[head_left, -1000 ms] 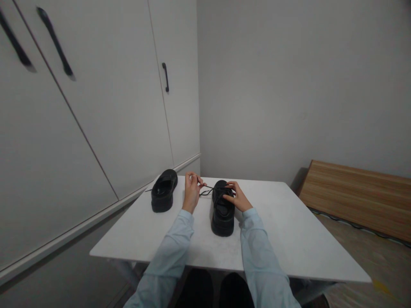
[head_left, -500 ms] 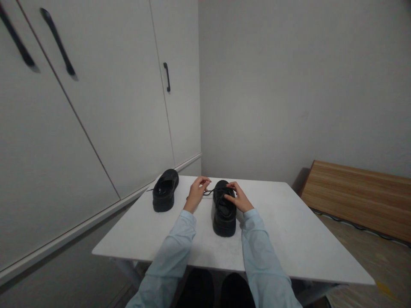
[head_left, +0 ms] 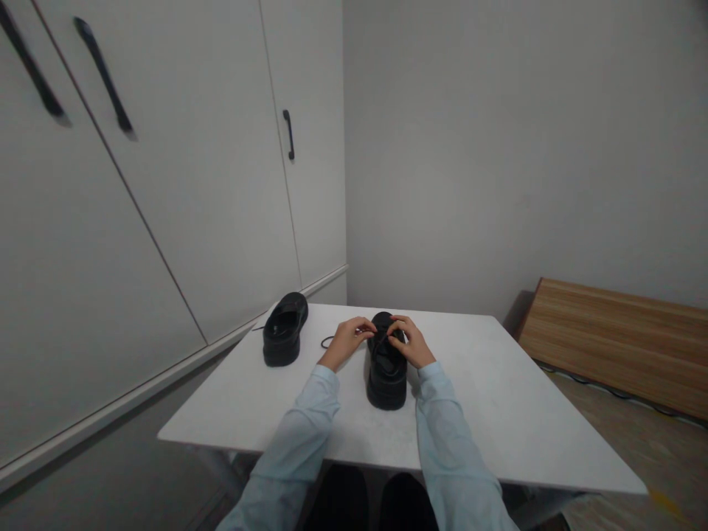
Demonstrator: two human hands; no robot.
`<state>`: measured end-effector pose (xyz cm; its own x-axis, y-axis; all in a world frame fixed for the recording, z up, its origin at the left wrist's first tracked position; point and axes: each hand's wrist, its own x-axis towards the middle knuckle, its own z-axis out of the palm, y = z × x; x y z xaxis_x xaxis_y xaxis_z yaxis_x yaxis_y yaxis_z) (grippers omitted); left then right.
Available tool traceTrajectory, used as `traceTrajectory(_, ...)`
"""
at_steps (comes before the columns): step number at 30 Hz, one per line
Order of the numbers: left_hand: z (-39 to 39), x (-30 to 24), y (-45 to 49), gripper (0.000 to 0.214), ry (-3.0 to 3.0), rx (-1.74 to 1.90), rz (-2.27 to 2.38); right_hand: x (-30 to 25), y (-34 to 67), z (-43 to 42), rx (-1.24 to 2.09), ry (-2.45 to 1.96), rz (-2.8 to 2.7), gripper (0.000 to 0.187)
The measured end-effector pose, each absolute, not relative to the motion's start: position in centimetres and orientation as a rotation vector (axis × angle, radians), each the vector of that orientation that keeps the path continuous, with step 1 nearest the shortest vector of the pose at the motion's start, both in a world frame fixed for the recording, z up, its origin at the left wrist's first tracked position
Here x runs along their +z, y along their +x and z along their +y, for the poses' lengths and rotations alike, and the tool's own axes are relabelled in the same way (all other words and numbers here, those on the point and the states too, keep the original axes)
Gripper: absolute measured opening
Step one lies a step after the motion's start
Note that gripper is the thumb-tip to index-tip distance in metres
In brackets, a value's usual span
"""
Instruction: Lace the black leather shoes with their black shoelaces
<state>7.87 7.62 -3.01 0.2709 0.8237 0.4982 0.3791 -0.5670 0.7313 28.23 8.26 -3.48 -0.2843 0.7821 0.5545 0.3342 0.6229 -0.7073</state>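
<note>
A black lace-up shoe (head_left: 386, 376) stands on the white table (head_left: 498, 420) straight in front of me, heel toward me. My left hand (head_left: 348, 341) is at the shoe's left side, fingers pinched on its black lace (head_left: 327, 341), which trails in a loop on the table to the left. My right hand (head_left: 408, 342) rests over the top of the shoe, fingers closed on the lace at the eyelets. A second black shoe (head_left: 284, 338) sits farther left on the table, apart from both hands.
White cupboard doors with black handles (head_left: 287, 134) run along the left, close to the table's left edge. A wooden board (head_left: 613, 332) lies low at the right, with a dark cable on the floor before it. A grey wall stands behind.
My left hand has moved right, from between the two shoes to the near shoe's side, bringing the lace end in. The lace now lies slack. My right hand stayed on the shoe.
</note>
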Motion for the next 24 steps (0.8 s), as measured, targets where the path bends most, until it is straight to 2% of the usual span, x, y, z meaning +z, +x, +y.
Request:
traceTrajectory(8, 7.3, -2.6, 8.1, 0.007, 2.072, 1.224, 1.121, -4.2, 28.3, 8.9, 0.536, -0.874, -1.867, 0.008)
traceTrajectory(24, 7.3, -2.9, 8.9, 0.020, 2.079, 1.270, 1.139, -5.0, 27.8, 9.5, 0.580, -0.941, -1.853, 0.007)
